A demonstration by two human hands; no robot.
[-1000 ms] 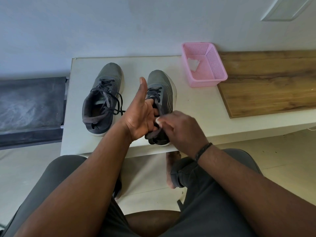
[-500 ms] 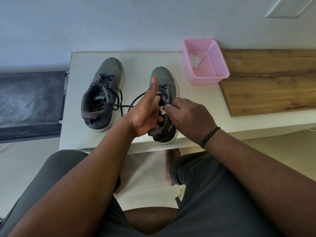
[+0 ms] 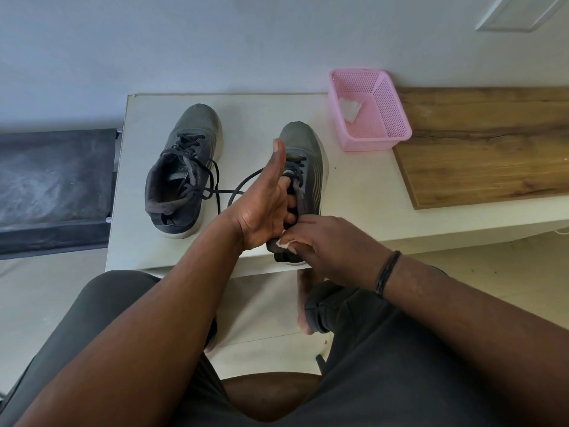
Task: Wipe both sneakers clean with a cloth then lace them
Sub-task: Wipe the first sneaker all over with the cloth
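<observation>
Two grey sneakers with black laces stand on a white table point(image 3: 354, 186). The left sneaker point(image 3: 184, 171) sits alone, its laces loose and trailing right. My left hand point(image 3: 264, 204) holds the right sneaker point(image 3: 308, 155) with its fingers hooked into the opening and the thumb pointing up. My right hand point(image 3: 320, 241) pinches a small white cloth point(image 3: 284, 244) against the sneaker's heel collar. The heel juts over the table's front edge.
A pink plastic basket point(image 3: 388, 118) holding a white scrap stands at the back right, beside a wooden board point(image 3: 492, 143). A dark padded bench point(image 3: 55, 186) lies left of the table. My knees and a bare foot are under the front edge.
My right hand with the cloth slid from the tongue area back down to the heel collar. The left hand keeps its hold on the sneaker.
</observation>
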